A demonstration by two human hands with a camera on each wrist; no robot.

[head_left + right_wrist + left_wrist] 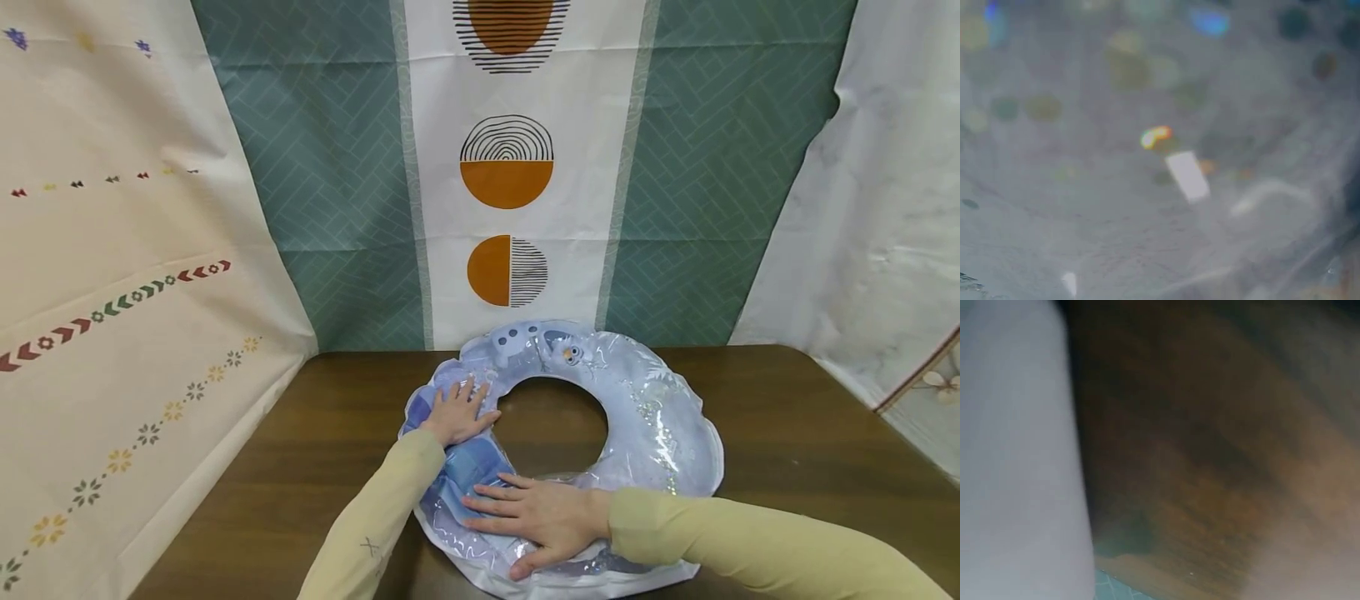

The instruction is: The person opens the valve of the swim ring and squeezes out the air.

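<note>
A partly inflated swim ring (652, 408), pale blue with a snowman print and glitter, lies flat on the table. On its left side rests my left hand (456, 415), fingers spread over the vinyl. My right hand (551, 512) lies palm down across the front left part, fingers straight and pointing left. The vinyl under and between the hands looks flattened and wrinkled, while the right side is puffier. In the right wrist view the ring's shiny, glittery surface (1116, 219) fills the frame, blurred. Neither wrist view shows fingers.
The dark wooden table (315, 442) extends to both sides of the ring and shows through its hole. Behind it hangs a green and white patterned cloth (337, 167). A cream embroidered cloth (112, 250) borders the left, and a whitish cloth (885, 233) the right.
</note>
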